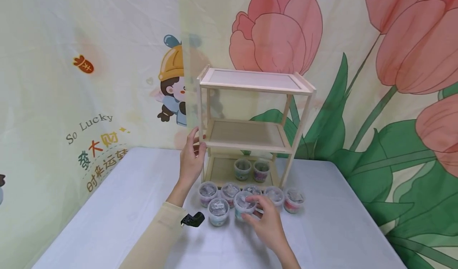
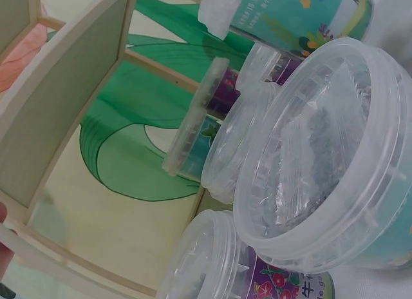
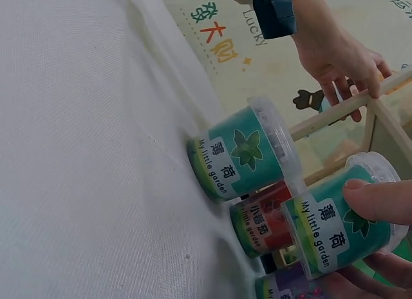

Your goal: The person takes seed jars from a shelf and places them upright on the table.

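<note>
My right hand (image 1: 269,223) grips a teal lidded plastic planting cup (image 1: 240,214), its thumb across the "My little garden" label in the right wrist view. That cup is tilted and lifted a little. A second teal cup (image 3: 235,154) stands on the table to its left. My left hand (image 1: 191,161) holds the left front post of a three-tier wooden shelf (image 1: 247,146), at the height of the middle board. Behind the held cup, a row of similar cups runs along the shelf's front, including a purple one (image 1: 208,195) and a red one (image 1: 294,201).
Two cups, one teal (image 1: 242,170) and one purple (image 1: 261,172), stand on the bottom board. A white cloth covers the table (image 1: 332,221). Behind the shelf hangs a printed curtain (image 1: 136,62) with tulips and cartoon figures.
</note>
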### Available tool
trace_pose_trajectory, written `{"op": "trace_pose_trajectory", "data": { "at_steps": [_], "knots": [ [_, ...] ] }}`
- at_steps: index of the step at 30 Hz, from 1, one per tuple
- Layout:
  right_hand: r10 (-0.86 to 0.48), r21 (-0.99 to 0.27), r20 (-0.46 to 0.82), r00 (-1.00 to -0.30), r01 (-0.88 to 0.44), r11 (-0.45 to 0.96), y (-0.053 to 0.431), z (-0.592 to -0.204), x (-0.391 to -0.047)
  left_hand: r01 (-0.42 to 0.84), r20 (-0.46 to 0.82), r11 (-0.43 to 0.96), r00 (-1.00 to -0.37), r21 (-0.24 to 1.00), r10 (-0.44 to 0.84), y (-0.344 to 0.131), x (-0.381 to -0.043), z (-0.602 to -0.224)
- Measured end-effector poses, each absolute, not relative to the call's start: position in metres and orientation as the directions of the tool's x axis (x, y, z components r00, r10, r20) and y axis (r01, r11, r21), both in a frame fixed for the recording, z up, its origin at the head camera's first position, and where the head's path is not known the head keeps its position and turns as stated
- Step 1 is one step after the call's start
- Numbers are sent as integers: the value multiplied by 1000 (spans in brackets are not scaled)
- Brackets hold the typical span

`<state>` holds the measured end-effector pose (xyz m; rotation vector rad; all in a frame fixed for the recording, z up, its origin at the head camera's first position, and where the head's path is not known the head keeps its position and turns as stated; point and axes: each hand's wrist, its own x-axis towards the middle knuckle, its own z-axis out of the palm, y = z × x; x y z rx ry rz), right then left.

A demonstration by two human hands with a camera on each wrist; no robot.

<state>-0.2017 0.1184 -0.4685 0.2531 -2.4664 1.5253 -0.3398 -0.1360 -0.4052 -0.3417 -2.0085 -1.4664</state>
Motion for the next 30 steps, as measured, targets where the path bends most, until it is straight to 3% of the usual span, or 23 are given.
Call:
{"op": "trace_pose_trajectory", "data": {
  "at_steps": [10, 19, 30],
  "knots": [
    [-53, -836, 319, -946, -307, 455, 116, -478, -201, 531, 607, 348, -778, 773, -162, -137, -339, -405],
    [-68, -849, 233, -970, -237, 472, 116, -485, -203, 555, 641, 375, -752, 743, -156, -135, -342, -405],
    [-82, -863, 255, -963, -265, 430, 117, -492, -204, 544, 636, 386, -755, 745, -163, -135, -343, -407]
  ]
}}
